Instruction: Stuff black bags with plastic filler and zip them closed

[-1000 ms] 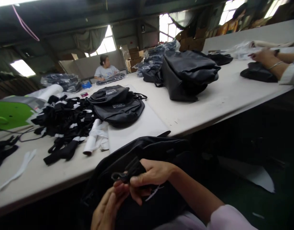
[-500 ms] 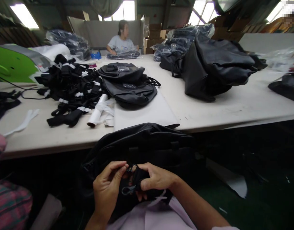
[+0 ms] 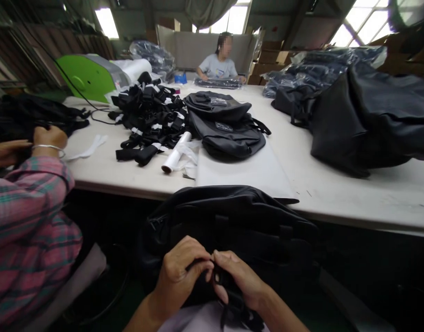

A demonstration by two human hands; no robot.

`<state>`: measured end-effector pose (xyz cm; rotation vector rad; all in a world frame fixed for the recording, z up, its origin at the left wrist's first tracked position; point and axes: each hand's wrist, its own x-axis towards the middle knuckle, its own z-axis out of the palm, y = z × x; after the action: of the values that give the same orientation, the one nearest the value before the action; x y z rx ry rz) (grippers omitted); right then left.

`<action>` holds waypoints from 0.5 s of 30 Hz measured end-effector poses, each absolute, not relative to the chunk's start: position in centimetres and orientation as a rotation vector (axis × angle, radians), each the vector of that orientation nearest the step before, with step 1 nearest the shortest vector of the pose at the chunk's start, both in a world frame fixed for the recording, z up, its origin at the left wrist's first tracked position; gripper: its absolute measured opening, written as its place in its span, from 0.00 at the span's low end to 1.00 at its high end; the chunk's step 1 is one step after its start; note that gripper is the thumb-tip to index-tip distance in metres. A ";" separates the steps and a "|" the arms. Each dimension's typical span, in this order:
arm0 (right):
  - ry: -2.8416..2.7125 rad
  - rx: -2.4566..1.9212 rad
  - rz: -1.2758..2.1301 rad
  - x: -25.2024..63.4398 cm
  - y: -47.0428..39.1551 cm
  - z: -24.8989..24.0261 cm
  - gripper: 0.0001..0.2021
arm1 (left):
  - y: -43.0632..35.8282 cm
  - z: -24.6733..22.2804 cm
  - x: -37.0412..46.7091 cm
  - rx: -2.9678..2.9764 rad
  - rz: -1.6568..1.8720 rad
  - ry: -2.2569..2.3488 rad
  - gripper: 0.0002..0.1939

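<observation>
A large black bag (image 3: 232,226) leans against the near table edge, over my lap. In front of it my left hand (image 3: 186,269) is closed in a pinch, its fingertips meeting those of my right hand; what it pinches is too small and dark to name. My right hand (image 3: 241,281) is closed around a black strap (image 3: 229,288) with dark hardware, which hangs down toward my lap. Part of the strap is hidden by my fingers.
The table (image 3: 129,177) holds a pile of black straps (image 3: 153,115), a white roll (image 3: 177,152), stacked black bags (image 3: 229,129) and a big black bag (image 3: 364,115). A person in plaid (image 3: 28,198) works at left; another person (image 3: 219,67) sits across.
The view has turned left, bringing the plaid-sleeved person's hands into sight. My hands have come together at the fingertips, and the metal clip seen earlier between them no longer shows clearly.
</observation>
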<state>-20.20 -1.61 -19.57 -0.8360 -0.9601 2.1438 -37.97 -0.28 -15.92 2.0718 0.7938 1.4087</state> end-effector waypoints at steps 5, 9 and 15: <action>-0.962 -0.863 2.230 -20.5 -2.0 -19.4 0.28 | -1.2 -15.4 -40.0 2.525 1.263 0.560 0.07; -1.371 -1.112 1.802 -19.3 -1.0 -16.6 0.23 | 0.1 -16.7 -42.5 2.533 1.400 0.864 0.10; -1.735 -1.272 1.152 -19.2 2.6 -12.1 0.18 | 3.4 -20.3 -45.4 2.120 1.366 2.085 0.18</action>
<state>-19.19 2.63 -12.14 -1.2718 -1.7349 1.1522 -45.43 3.41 -20.31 2.1201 2.0848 1.3665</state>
